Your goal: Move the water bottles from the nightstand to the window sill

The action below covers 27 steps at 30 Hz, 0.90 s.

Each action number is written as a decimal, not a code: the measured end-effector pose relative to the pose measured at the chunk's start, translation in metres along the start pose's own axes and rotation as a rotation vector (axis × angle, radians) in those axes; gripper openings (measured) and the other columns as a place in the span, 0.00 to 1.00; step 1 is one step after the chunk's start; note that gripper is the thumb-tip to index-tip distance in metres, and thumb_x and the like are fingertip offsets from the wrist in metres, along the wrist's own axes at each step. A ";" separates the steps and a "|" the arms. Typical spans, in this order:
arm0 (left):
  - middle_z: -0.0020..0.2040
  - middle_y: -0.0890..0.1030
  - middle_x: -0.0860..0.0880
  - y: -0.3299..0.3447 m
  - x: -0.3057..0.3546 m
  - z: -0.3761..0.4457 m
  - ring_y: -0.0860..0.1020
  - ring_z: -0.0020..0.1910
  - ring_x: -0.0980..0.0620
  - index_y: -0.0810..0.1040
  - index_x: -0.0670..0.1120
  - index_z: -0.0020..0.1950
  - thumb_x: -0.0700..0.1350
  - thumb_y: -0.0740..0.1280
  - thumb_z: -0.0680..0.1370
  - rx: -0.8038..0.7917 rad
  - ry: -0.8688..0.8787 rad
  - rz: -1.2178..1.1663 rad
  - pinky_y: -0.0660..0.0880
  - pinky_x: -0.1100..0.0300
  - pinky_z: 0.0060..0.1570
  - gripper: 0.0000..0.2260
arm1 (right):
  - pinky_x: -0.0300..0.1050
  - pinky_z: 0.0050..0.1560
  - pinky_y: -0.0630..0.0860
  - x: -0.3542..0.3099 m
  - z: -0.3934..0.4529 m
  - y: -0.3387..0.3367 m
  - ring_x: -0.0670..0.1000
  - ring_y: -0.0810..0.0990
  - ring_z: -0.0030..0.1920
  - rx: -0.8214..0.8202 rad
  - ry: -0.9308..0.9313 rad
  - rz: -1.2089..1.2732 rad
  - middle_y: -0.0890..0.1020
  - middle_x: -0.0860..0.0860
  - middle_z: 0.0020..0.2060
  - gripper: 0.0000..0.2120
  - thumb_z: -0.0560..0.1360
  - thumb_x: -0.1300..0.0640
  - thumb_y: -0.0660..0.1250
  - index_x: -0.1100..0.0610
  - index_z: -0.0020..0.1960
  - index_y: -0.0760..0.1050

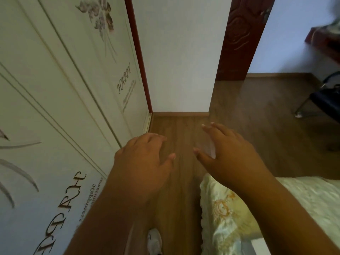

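No water bottle, nightstand or window sill shows in the head view. My left hand [145, 153] reaches forward over the wooden floor with its fingers loosely curled and apart, holding nothing. My right hand [226, 150] is stretched out beside it, a little farther forward, fingers spread and palm down. A faint pale smear lies under the right palm; I cannot tell what it is. The two hands are apart, with bare floor between them.
White wardrobe doors [60, 100] with printed flowers and lettering run along the left. A white wall [180, 57] stands ahead, with a dark red door [239, 37] open beside it. A bed with a pale floral cover [228, 214] fills the lower right. A black chair [325, 100] stands at right. My shoe [154, 242] is on the wooden floor [176, 129].
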<state>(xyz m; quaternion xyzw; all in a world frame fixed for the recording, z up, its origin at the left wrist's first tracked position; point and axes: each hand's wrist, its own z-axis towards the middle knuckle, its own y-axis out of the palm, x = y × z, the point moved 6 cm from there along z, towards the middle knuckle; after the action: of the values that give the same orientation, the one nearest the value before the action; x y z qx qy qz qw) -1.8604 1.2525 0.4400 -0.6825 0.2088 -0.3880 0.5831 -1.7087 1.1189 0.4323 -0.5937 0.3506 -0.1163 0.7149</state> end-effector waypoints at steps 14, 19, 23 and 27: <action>0.79 0.63 0.54 0.000 0.004 0.189 0.62 0.76 0.51 0.61 0.56 0.80 0.65 0.56 0.81 -0.154 0.196 0.007 0.63 0.47 0.74 0.29 | 0.54 0.72 0.62 0.023 0.131 -0.009 0.51 0.62 0.76 0.071 0.236 -0.114 0.62 0.44 0.77 0.36 0.73 0.29 0.56 0.41 0.77 0.57; 0.81 0.58 0.51 -0.001 -0.028 0.263 0.59 0.78 0.49 0.56 0.52 0.82 0.60 0.58 0.83 -0.373 0.129 -0.121 0.56 0.53 0.75 0.29 | 0.55 0.72 0.61 0.000 0.192 -0.010 0.51 0.63 0.76 0.132 0.277 -0.127 0.62 0.43 0.77 0.37 0.71 0.27 0.54 0.40 0.76 0.56; 0.80 0.61 0.53 -0.018 -0.049 0.307 0.61 0.77 0.49 0.58 0.55 0.81 0.64 0.58 0.81 -0.268 0.184 -0.050 0.59 0.48 0.76 0.30 | 0.55 0.72 0.61 -0.012 0.232 0.005 0.51 0.63 0.76 0.142 0.290 -0.118 0.63 0.43 0.77 0.38 0.70 0.26 0.52 0.40 0.76 0.55; 0.80 0.61 0.53 -0.019 -0.069 0.340 0.61 0.77 0.49 0.58 0.56 0.81 0.66 0.56 0.81 -0.275 0.178 -0.017 0.60 0.46 0.76 0.30 | 0.55 0.72 0.60 -0.013 0.271 0.017 0.51 0.62 0.76 0.116 0.300 -0.121 0.62 0.43 0.77 0.37 0.73 0.27 0.55 0.40 0.77 0.54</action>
<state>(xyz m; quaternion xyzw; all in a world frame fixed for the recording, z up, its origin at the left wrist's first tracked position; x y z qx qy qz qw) -1.6425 1.5236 0.4321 -0.7205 0.3049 -0.4196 0.4602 -1.5488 1.3384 0.4347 -0.5475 0.4099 -0.2664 0.6792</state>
